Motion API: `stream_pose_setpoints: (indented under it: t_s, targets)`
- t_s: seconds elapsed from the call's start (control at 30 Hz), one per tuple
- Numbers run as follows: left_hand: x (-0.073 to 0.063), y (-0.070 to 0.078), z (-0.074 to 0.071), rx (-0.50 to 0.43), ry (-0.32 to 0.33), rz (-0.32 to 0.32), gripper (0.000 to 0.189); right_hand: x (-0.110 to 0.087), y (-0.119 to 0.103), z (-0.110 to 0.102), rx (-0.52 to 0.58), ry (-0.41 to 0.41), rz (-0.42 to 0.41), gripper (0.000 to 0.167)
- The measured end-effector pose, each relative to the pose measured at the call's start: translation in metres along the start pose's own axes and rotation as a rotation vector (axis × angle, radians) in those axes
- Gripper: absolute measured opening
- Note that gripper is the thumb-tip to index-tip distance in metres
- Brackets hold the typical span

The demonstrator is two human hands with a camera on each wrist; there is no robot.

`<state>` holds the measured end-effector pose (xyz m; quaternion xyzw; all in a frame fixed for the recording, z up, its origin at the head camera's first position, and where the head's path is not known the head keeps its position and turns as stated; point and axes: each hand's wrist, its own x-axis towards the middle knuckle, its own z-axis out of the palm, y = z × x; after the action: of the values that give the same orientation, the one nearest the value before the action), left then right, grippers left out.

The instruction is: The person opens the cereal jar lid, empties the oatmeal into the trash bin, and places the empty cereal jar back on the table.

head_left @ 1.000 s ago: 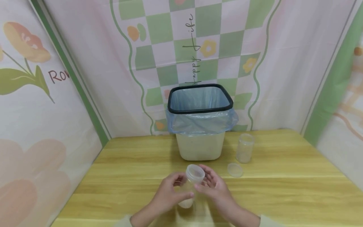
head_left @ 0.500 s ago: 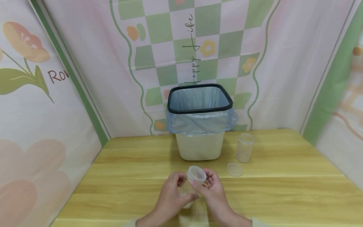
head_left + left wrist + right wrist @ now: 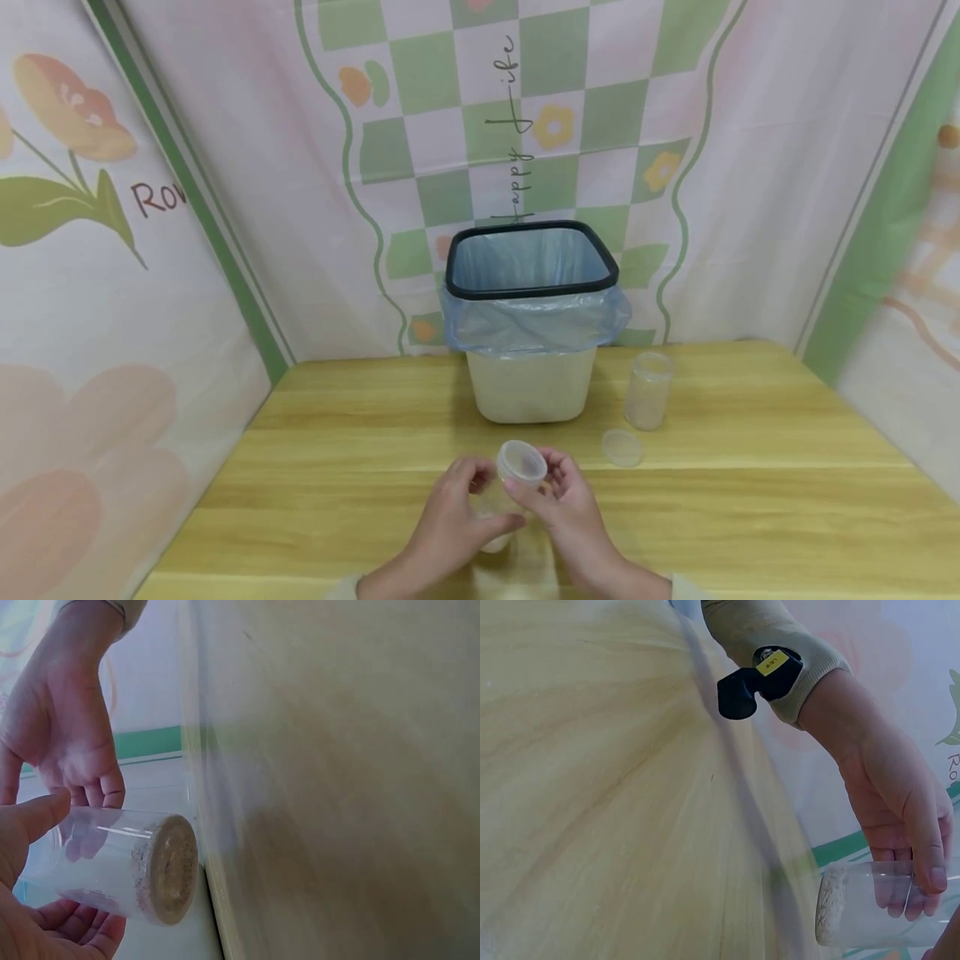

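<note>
A clear plastic jar (image 3: 112,840) with a layer of pale, grainy stuff at its bottom is held tilted between both hands, over the near part of the table. My left hand (image 3: 453,521) curls around its body, thumb on one side and fingers on the other. On its upper end is a translucent white lid (image 3: 522,463), which my right hand (image 3: 562,508) holds at the edge, thumb in front and curled fingers behind. In the right wrist view, the left hand's (image 3: 900,802) fingers show through the clear wall. The pale contents (image 3: 830,906) lie against the base.
A cream bin (image 3: 532,387) with a blue liner bag (image 3: 536,325) and black rim ring (image 3: 531,292) stands at the back of the wooden table (image 3: 360,433). To its right are another clear jar (image 3: 648,393) and a loose round lid (image 3: 622,448). Printed curtains surround the table.
Over the last second, my right thumb has moved onto the lid's edge and the lid end has shifted slightly right and toward me. In the last half second the hands hardly moved.
</note>
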<state>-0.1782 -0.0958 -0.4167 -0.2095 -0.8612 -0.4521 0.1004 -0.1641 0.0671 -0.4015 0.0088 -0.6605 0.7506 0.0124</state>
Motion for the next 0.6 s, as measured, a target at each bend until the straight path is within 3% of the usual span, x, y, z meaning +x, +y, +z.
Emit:
stream_pose_setpoints:
  t_s: [0.3, 0.6]
  targets:
    - [0.002, -0.001, -0.004, -0.068, -0.05, 0.019, 0.053, -0.001, -0.002, -0.008, 0.015, -0.056, -0.079, 0.049]
    - [0.002, -0.002, -0.006, -0.151, -0.126, -0.027, 0.054, 0.003, -0.006, -0.018, 0.0, -0.122, -0.152, 0.047]
